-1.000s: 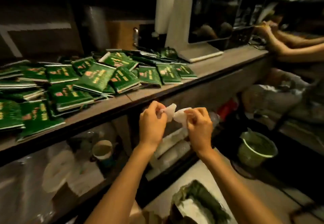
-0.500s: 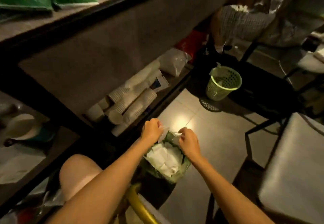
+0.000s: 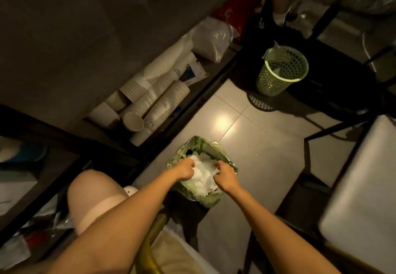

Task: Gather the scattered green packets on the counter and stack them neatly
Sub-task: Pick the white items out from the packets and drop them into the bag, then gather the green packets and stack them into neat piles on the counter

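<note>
No green packets and no counter top are in view; the camera looks down at the floor. My left hand (image 3: 186, 169) and my right hand (image 3: 225, 174) are both down at the mouth of a small bin lined with a green bag (image 3: 222, 162). The bin is full of crumpled white paper (image 3: 203, 175). The fingers of both hands are curled, and their tips pinch white paper at the top of the heap. The hands are a short gap apart.
Stacks of paper cups (image 3: 150, 100) lie on the low shelf under the counter. A green perforated basket (image 3: 280, 70) stands on the floor further back. A white-seated chair (image 3: 360, 188) is at the right, my knee (image 3: 94, 192) at the left.
The view dropped from the packet-covered counter to the floor. Both hands carried white paper scraps from counter height down into the lined bin.
</note>
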Available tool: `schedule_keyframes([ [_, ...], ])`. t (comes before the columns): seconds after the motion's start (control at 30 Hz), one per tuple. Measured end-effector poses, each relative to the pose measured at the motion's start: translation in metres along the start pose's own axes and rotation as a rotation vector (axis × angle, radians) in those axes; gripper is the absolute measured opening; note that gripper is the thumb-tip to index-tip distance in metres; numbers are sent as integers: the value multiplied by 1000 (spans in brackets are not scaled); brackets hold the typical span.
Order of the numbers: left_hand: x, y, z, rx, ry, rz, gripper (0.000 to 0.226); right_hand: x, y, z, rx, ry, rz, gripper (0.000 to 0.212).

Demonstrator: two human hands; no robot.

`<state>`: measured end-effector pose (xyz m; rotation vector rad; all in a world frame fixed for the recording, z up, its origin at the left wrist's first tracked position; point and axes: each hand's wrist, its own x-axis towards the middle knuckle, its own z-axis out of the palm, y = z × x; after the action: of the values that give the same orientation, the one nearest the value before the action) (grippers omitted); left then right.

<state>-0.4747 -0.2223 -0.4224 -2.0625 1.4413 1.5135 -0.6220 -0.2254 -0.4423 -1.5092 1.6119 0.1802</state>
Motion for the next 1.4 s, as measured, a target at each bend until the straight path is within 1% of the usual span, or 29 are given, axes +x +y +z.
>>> schedule_keyframes([
  [0.13,-11,2,-20,-4,96,-30,38,-5,-16,-11,-39,54,-48,47],
  [0.27,-37,5,-57,-66,250,-45,27,-20,-55,-34,-97,134,-201,33],
  [0.33,-61,7,-81,-109,373,-2,23,-33,-82,-50,-134,201,-308,30],
  [0.43,-111,6,-121,-153,580,45,27,-61,-131,-74,-124,331,-489,30],
  [0.53,-180,-1,-159,-123,856,118,34,-100,-187,-94,-107,434,-671,31],
  [0.63,-256,-16,-187,-159,1105,175,33,-144,-245,-107,-91,509,-866,29],
  [0.73,-326,-42,-210,-243,1291,215,28,-189,-303,-108,-84,553,-1030,29],
  [0.8,-375,-77,-222,-297,1447,208,25,-221,-351,-95,-69,541,-1168,27],
  [0.9,-408,-111,-233,-313,1554,121,26,-245,-402,-77,-61,543,-1292,26],
  [0.97,-431,-146,-237,-329,1607,46,25,-264,-442,-54,-89,510,-1350,28],
  [1.07,-454,-199,-243,-322,1641,-89,26,-293,-496,-13,-129,431,-1435,31],
  [1.17,-468,-252,-246,-312,1676,-216,27,-310,-536,31,-201,357,-1459,32],
  [1.23,-474,-287,-249,-271,1696,-337,28,-316,-558,60,-245,284,-1470,34],
  [1.3,-478,-315,-253,-273,1642,-480,35,-320,-576,84,-274,225,-1470,36],
  [1.4,-478,-340,-261,-284,1474,-618,49,-323,-598,111,-304,188,-1468,37],
])
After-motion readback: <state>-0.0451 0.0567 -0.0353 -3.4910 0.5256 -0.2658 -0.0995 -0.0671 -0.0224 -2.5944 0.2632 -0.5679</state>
